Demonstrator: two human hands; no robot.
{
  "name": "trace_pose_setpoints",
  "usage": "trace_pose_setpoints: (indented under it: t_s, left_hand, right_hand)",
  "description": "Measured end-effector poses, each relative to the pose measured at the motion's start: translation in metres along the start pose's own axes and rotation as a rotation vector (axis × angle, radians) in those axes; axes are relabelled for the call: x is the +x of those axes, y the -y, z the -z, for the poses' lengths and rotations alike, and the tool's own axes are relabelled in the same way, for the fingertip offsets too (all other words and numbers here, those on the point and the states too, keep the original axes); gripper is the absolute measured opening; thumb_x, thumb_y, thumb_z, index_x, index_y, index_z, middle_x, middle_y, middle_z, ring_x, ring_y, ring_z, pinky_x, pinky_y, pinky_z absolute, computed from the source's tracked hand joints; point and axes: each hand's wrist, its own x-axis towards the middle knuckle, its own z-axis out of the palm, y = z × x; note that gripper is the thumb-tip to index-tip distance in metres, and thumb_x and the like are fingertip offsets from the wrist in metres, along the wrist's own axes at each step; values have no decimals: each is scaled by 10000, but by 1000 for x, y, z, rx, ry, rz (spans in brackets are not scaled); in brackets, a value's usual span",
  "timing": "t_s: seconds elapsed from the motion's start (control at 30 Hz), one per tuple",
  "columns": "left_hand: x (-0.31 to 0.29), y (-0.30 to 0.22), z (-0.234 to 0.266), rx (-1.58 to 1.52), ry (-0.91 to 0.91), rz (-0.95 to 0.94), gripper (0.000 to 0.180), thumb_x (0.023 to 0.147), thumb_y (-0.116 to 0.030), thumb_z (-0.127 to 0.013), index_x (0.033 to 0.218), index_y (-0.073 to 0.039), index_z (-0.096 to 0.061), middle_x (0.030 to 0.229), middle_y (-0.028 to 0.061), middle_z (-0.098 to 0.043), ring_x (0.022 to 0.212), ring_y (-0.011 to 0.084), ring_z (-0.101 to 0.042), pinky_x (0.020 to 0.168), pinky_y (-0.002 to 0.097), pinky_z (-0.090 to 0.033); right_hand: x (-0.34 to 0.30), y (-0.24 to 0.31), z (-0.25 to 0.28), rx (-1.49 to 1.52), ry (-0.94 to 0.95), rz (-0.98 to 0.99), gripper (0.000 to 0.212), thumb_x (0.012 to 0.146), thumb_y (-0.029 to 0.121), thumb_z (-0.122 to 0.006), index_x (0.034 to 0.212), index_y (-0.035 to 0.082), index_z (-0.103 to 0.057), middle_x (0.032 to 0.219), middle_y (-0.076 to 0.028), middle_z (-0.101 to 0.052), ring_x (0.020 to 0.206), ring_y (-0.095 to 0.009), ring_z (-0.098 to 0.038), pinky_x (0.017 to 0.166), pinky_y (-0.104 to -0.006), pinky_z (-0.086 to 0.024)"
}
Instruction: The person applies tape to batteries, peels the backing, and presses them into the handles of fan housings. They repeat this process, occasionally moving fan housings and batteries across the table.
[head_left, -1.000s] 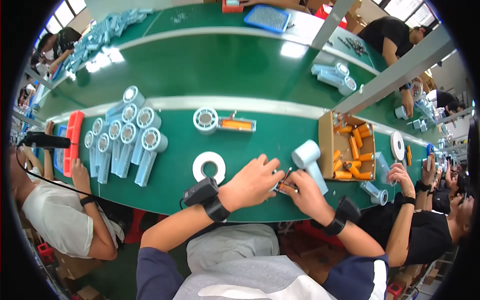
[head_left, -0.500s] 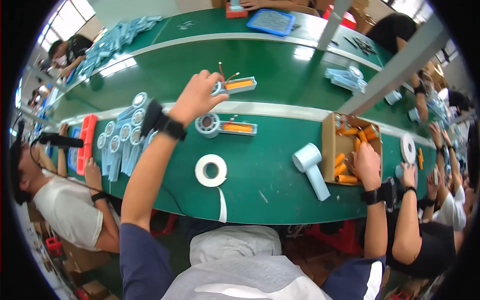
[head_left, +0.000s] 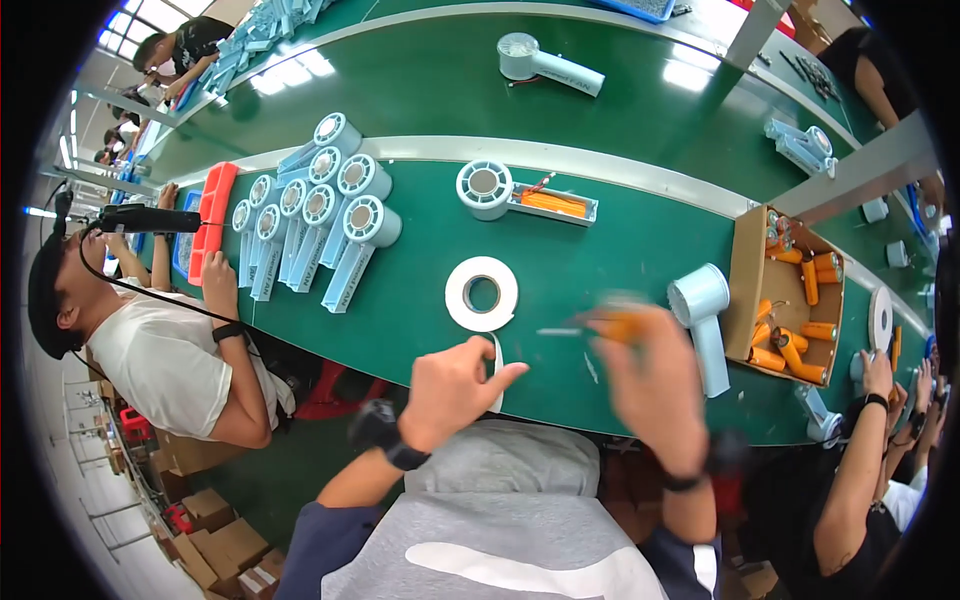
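Observation:
My right hand (head_left: 655, 385), blurred by motion, is closed on an orange battery (head_left: 622, 325) above the table, left of a light blue handheld fan (head_left: 703, 325). A thin blurred piece sticks out leftward from the battery. My left hand (head_left: 450, 388) hovers by the near table edge, fingers loosely curled and thumb apart. Its fingertips are beside the loose tail of a white tape roll (head_left: 458, 292); whether they touch it I cannot tell. Behind the roll lies a fan (head_left: 484, 190) with its handle open, an orange battery (head_left: 553, 204) inside.
Several light blue fans (head_left: 320, 203) lie clustered at the left, by a red tray (head_left: 213, 208). A cardboard box (head_left: 742, 290) of orange batteries stands at the right. Beyond a pale rail, another fan (head_left: 550, 66) lies on the green surface. Co-workers sit on both sides.
My left hand has let go of the fan beyond the rail and come back beside the tape. My right hand has left the box, bringing a battery leftward. The view has shifted.

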Motion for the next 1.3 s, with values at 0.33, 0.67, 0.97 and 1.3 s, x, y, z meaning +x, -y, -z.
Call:
trace_pose_setpoints:
  t_s: [0.33, 0.67, 0.97, 1.3]
  left_hand:
    - [-90, 101, 75, 92, 52, 268, 188, 920, -123, -681, 823, 2, -577, 665, 150, -562, 577, 311, -568, 541, 398, -442]
    - [-3, 85, 94, 124, -40, -127, 228, 873, -78, -689, 1098, -46, -675, 940, 135, -632, 768, 298, -625, 697, 370, -516]
    - [78, 69, 37, 68, 354, -658, 406, 785, -144, -785, 1155, -200, -626, 993, 66, -572, 877, 278, -611, 764, 383, -505]
    - [34, 66, 29, 21, 131, -627, 385, 780, -132, -768, 1133, -194, -626, 973, 59, -555, 825, 226, -586, 717, 356, -489]
  right_hand:
    - [57, -16, -80, -20, 285, 398, 216, 887, 77, -686, 1086, 32, -613, 1217, -133, -670, 1096, -338, -634, 999, -443, -464]
    - [14, -55, -18, 447, 130, -216, 438, 865, 48, -654, 1293, 24, -564, 1007, -126, -717, 921, -244, -684, 792, -375, -513]
    - [17, -33, 2, -722, 298, -27, 344, 910, 107, -581, 1245, 26, -578, 879, -157, -696, 711, -328, -671, 575, -416, -486]
    - [22, -13, 0, 245, 385, -194, 169, 953, 136, -597, 1063, 8, -590, 708, -70, -589, 622, -184, -588, 584, -333, -451]
